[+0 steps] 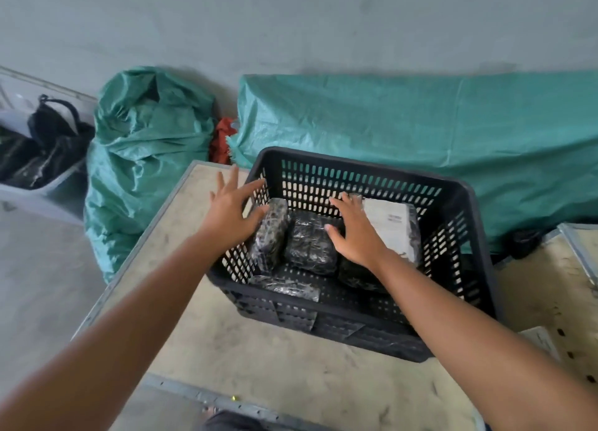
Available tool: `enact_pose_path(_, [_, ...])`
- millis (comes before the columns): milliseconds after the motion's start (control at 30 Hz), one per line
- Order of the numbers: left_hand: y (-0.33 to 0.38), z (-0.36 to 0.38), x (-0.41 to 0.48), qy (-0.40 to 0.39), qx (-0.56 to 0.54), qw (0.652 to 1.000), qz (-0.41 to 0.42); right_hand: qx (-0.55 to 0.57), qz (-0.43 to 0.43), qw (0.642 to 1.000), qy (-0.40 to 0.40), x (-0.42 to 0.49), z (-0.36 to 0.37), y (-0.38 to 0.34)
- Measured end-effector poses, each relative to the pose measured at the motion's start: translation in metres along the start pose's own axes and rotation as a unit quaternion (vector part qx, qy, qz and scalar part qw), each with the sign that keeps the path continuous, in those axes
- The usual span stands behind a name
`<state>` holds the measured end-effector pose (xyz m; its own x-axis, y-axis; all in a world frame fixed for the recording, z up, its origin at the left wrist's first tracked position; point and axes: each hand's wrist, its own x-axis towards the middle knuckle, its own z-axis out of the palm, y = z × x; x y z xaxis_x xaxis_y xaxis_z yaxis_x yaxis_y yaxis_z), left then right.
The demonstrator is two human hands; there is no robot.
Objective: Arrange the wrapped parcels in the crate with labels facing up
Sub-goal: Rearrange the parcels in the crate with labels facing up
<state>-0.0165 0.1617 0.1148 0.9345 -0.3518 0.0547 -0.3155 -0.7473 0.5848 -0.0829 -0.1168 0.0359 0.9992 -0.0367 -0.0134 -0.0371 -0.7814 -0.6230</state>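
Observation:
A black slotted plastic crate (pixel 459 236) stands on a pale wooden table (pixel 259 359). Inside lie several parcels wrapped in shiny black film. One parcel (pixel 271 233) leans on its edge against the left wall. Another (pixel 309 247) lies flat in the middle, and a third (pixel 284 287) lies flat at the front. A parcel with a white label (pixel 393 226) facing up sits at the right. My left hand (pixel 231 208) hovers over the crate's left rim, fingers spread, holding nothing. My right hand (pixel 356 233) rests flat on the labelled parcel, fingers spread.
A stuffed green woven sack (pixel 145 158) and a long bundle under green tarp (pixel 420 139) lie behind the table against a grey wall. A grey tub (pixel 42 200) with black items sits at the far left on the floor. Another wooden surface (pixel 556 294) adjoins at the right.

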Motion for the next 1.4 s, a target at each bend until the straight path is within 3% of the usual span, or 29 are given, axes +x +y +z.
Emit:
enact_pose_path(167, [-0.032,0.003,-0.010,-0.067,-0.064,0.993,-0.071,0.046,0.040,0.996,-0.064,0.030,0.035,-0.009])
enact_pose_path(367, [-0.040,0.013,-0.003,-0.074,-0.090,0.990,-0.084,-0.072,0.079,0.974,-0.198,0.043,0.083,-0.007])
enact_pose_path(500, [-0.038,0.012,-0.005,-0.079,-0.110,0.987,-0.089,-0.237,0.074,0.932,-0.263,0.032,0.099,0.007])
enact_pose_path(933, [-0.044,0.015,-0.003,-0.070,-0.139,0.984,-0.092,-0.282,0.059,0.932,-0.220,0.036,0.104,0.010])
enact_pose_path(1100, [-0.047,0.018,-0.003,-0.072,-0.155,0.981,-0.095,-0.167,0.066,0.956,-0.233,0.049,0.085,-0.008])
enact_pose_path(1233, [-0.046,0.016,-0.003,-0.078,-0.151,0.981,-0.095,-0.049,0.022,0.984,-0.169,0.052,0.052,-0.007])
enact_pose_path(1400, [-0.044,0.016,-0.003,-0.081,-0.156,0.980,-0.096,0.053,0.075,0.992,-0.089,0.050,0.014,-0.016])
